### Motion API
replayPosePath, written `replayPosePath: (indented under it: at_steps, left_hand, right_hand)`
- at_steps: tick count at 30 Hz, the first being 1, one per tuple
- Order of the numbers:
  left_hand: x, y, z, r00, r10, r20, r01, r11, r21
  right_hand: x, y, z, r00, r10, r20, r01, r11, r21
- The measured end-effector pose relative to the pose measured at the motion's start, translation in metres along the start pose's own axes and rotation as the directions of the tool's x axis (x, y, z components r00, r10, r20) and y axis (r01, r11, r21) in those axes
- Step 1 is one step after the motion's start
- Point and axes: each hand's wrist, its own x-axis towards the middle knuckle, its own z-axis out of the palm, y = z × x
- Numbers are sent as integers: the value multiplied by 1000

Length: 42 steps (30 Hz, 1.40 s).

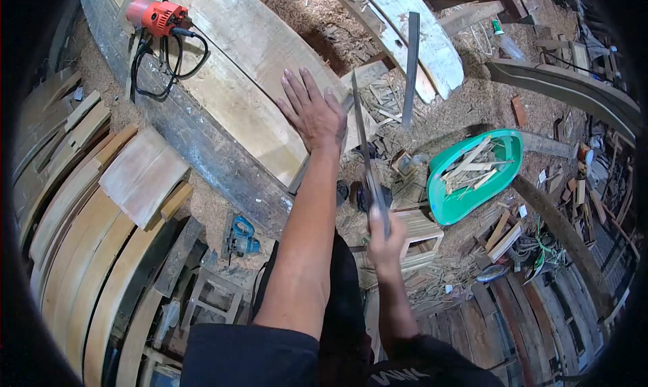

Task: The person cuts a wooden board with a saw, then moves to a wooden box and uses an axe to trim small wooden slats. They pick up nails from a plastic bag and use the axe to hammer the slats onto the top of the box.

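My left hand (pixel 314 114) lies flat with fingers spread on the end of a broad pale wooden board (pixel 243 43). A long dark seam runs along the board's length. Just right of that end, my right hand (pixel 387 237) is closed around a hand saw (pixel 365 144), its long narrow blade seen nearly edge-on and pointing away from me. The blade passes close beside the board's end; its teeth do not show, and the handle is mostly hidden in my fingers.
An orange-red power tool (pixel 158 17) with a black cable rests on the board. A green basin (pixel 442 215) of wood scraps stands to the right. Curved planks (pixel 108 252) are stacked at left, near a blue jigsaw (pixel 243 237). Shavings cover the floor.
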Motion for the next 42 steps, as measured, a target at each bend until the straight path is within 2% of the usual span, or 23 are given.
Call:
replayPosePath:
  at_steps: [1,3,6,9,12,14,15,18,21,24,26,27,29,32,33,36,39,42]
  left_hand:
    - [1,2,0,1000,4,-6,-4,1000,-3]
    - [7,7,0,1000,11,-21,-12,1000,-14]
    - [5,9,-2,1000,6,-19,-7,1000,-19]
    - [3,5,0,1000,4,-14,-4,999,-33]
    - [5,3,-1,1000,-4,-18,3,999,-37]
    - [5,7,-2,1000,-9,-13,9,1000,-29]
    - [8,10,-1,1000,-2,-21,1,999,-41]
    - [7,8,-1,1000,1,-27,-3,999,-46]
    - [10,6,-1,1000,3,-30,-4,999,-48]
    - [5,4,0,1000,-6,-23,5,999,-41]
    - [5,5,-1,1000,4,-26,-5,999,-31]
    - [6,7,-1,1000,6,-30,-8,999,-35]
    - [4,5,-1,999,-1,-35,0,1000,-31]
    - [4,5,1,999,-3,-34,3,1000,-22]
    - [12,3,2,999,-1,-48,0,1000,-23]
    - [8,5,3,999,-11,-36,10,999,-30]
    - [5,5,1,999,-4,-33,3,999,-34]
    - [5,6,1,999,6,-49,-7,999,-32]
  right_hand:
    - [26,-2,10,1000,-28,2,28,998,53]
    - [85,7,35,990,-133,-54,130,990,-45]
    - [90,-16,29,990,-142,-13,141,989,-53]
    - [7,-7,8,1000,8,1,-8,1000,24]
    - [-8,-1,-2,999,51,-12,-50,997,66]
    - [47,-8,14,1000,9,6,-10,997,76]
    - [76,-3,26,998,-54,-32,54,998,-11]
    - [94,-22,32,995,-100,-23,99,994,-38]
    - [15,-14,13,999,-24,-29,25,999,36]
    - [-11,-18,-2,991,135,-11,-133,983,124]
    - [42,-17,11,999,-46,-12,45,999,-21]
    - [72,-12,25,997,-73,-31,71,997,-38]
    - [102,-22,34,999,-25,-21,24,1000,-13]
    - [69,-24,28,999,-39,-20,39,999,-4]
    - [44,-24,25,996,-66,-67,67,998,16]
    - [3,-13,2,995,95,-21,-94,994,46]
    - [70,-14,19,1000,-25,-18,25,999,-34]
    - [101,-25,32,996,-83,-31,81,995,-66]
